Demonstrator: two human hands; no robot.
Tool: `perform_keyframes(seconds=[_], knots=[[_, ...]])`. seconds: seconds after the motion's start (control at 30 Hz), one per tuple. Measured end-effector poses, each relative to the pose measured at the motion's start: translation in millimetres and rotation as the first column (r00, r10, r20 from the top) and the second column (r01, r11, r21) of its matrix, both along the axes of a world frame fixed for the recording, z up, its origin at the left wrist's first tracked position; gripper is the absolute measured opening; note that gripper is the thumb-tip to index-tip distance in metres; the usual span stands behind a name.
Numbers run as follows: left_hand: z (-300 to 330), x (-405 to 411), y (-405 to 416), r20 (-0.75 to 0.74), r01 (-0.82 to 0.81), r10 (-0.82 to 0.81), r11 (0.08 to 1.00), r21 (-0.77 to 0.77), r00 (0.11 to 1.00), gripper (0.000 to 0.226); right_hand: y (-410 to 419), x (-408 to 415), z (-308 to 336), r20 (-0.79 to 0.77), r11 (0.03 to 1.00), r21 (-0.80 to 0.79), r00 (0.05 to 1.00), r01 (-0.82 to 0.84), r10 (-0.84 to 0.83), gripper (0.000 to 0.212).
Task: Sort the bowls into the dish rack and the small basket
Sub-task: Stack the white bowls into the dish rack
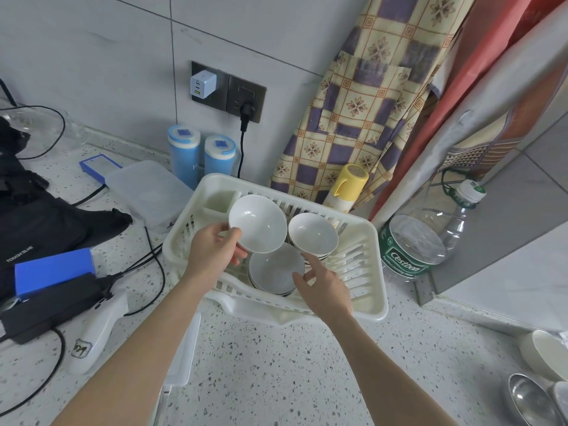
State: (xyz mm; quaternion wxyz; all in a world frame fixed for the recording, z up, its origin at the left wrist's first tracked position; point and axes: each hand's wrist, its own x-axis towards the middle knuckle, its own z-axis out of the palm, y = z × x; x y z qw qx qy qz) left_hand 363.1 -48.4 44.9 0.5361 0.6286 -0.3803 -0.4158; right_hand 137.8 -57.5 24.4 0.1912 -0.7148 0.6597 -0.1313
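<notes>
White bowl: tilted, above dish rack rear-left.
L hand: pinches bowl rim, thumb inside, fingers under.
R hand: fingers spread, holds nothing, touching edge of plate stack in rack.
Bowl stack: in rack, just beside held bowl.
Small basket: can't tell where.
Risk: rim-only pinch; bowl could slip or clip bowl stack, chip.

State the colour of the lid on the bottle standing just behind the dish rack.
Yellow lid, on the bottle behind the white dish rack; the head view shows it.
</notes>
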Motion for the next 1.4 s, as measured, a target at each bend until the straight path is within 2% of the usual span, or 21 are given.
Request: perform_keyframes(seconds=[0.13, 0.53, 0.73, 0.87, 0.97, 1.07, 1.17, 1.2, 1.27, 1.33, 1.4], knots=[[0.0, -1.0, 0.2, 0.013, 0.027, -0.027, 1.0, 0.001, 1.0, 0.013, -1.9, -2.0, -1.3, -0.018, 1.0, 0.018, 1.0, -0.01, 0.011, 0.041], [0.8, 0.7, 0.0, 0.019, 0.102, -0.103, 0.994, 0.048, 0.994, 0.015, -11.5, -7.8, -1.4, 0.064, 0.992, 0.128, 0.998, -0.021, 0.013, 0.041], [0.1, 3.2, 0.6, 0.057, 0.208, -0.216, 0.972, 0.113, 0.975, 0.017, -14.7, -8.7, -3.6, 0.093, 0.978, 0.201, 0.995, -0.048, 0.03, 0.041], [0.8, 3.9, -1.1, 0.087, 0.277, -0.296, 0.943, 0.185, 0.951, 0.018, -11.4, -7.2, -1.8, 0.142, 0.987, 0.161, 0.989, 0.003, -0.026, 0.037], [0.4, -0.1, -3.8, 0.174, 0.307, -0.356, 0.917, 0.255, 0.918, 0.024, -9.0, -7.2, 1.3, 0.234, 0.989, 0.145, 0.97, 0.027, -0.061, 0.032], [-0.3, -10.4, -6.4, 0.318, 0.342, -0.454, 0.872, 0.35, 0.832, 0.031, -6.8, -8.7, 4.5, 0.33, 0.984, 0.176, 0.939, 0.035, -0.092, 0.033], [-2.3, -16.4, -8.7, 0.4, 0.37, -0.539, 0.826, 0.426, 0.742, 0.032, -5.3, -11.0, 5.8, 0.327, 0.98, 0.196, 0.941, 0.023, -0.087, 0.031], [-2.6, -16.8, -9.5, 0.402, 0.372, -0.553, 0.815, 0.445, 0.73, 0.032, -4.9, -11.4, 6.4, 0.316, 0.979, 0.202, 0.945, 0.018, -0.082, 0.027], [-1.5, -16.8, -10.6, 0.397, 0.38, -0.582, 0.791, 0.48, 0.71, 0.032, -4.4, -11.3, 8.4, 0.294, 0.978, 0.207, 0.953, 0.014, -0.075, 0.032], [-0.4, -17.6, -11.1, 0.364, 0.375, -0.586, 0.777, 0.506, 0.724, 0.029, -5.6, -10.7, 9.3, 0.286, 0.976, 0.216, 0.955, 0.018, -0.081, 0.037], [-0.4, -18.2, -12.4, 0.304, 0.353, -0.541, 0.792, 0.498, 0.784, 0.022, -6.6, -9.5, 10.7, 0.291, 0.971, 0.235, 0.952, 0.03, -0.1, 0.038]])
